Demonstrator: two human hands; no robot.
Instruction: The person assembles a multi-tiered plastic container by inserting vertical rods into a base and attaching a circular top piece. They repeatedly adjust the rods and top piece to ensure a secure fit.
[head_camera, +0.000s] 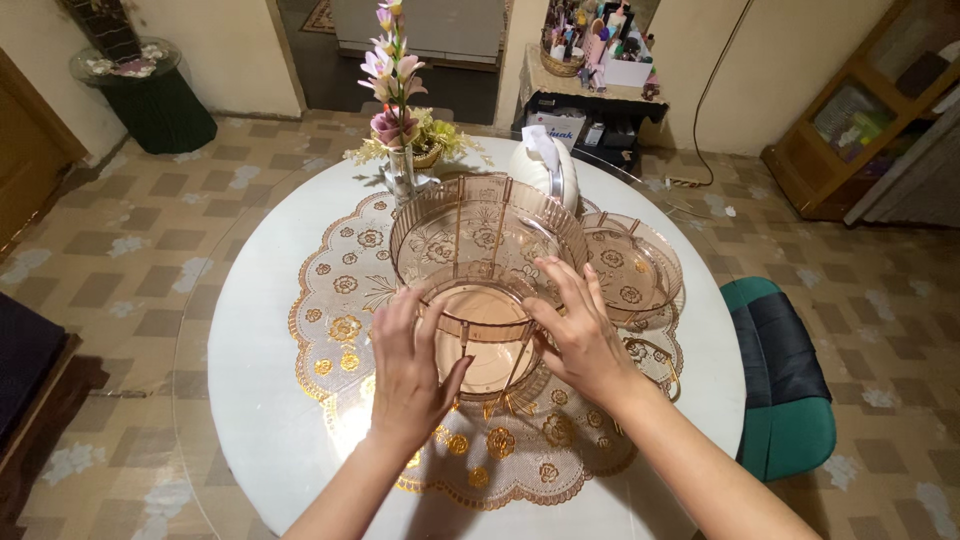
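**Two hands on a clear pink bowl at a round worktop**

A round white worktop (260, 380) is seen from above, covered at its middle by a lace-like mat (340, 310) with gold flower patterns. Nearest the camera, the left hand (410, 365) is laid flat against the near left wall of a clear pink bowl (480, 250), with its fingers spread and the thumb pointed toward the bowl's base. The right hand (580, 335) is pressed against the near right wall, fingers likewise apart and extended. The bowl is thus held between both open palms, not gripped by curled fingers, and it is tilted so that its mouth faces the camera. It stands on the mat near the worktop's centre.

Just right of the bowl, a matching clear pink dish (635, 265) is set on the mat. Behind the bowl, a white rounded tissue holder (548, 165) and a glass vase of pink flowers (395, 110) are placed. Farther off, a white box (558, 125) with blue print is seen on a low shelf by the wall.
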